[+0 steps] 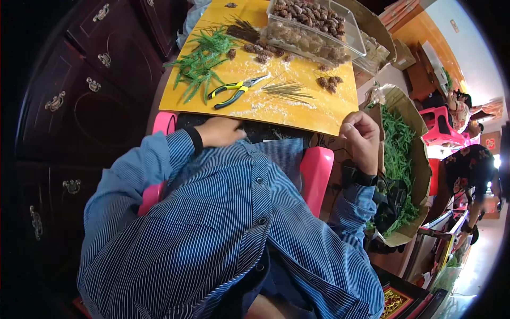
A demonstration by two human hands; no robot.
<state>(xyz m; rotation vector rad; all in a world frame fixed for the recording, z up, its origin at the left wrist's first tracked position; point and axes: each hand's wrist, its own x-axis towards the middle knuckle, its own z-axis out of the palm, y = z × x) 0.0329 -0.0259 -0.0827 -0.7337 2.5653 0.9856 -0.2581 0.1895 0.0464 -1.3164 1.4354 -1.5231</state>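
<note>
My left hand (pixel 220 132) is low over my lap, just below the near edge of the yellow board (pixel 324 111). Its fingertips are blurred and partly hidden, and I cannot see anything in them. By the board's near right corner, my right hand (pixel 363 137) is raised with thumb and forefinger pinched together; whatever they may hold is too small to make out. Needle-nose pliers (pixel 244 85) with yellow and black handles lie on the board, handles apart. To their right is a loose bunch of thin brown wires (pixel 289 90). Green artificial pine sprigs (pixel 199 66) are piled at the left.
Pine cones (pixel 313 16) fill a clear plastic bin (pixel 361 45) at the board's far right; several lie loose nearby. White flakes are scattered about. An open cardboard box (pixel 417 119) of greenery stands right. Dark drawers (pixel 79 101) line the left. Another person (pixel 467 170) bends over farther right.
</note>
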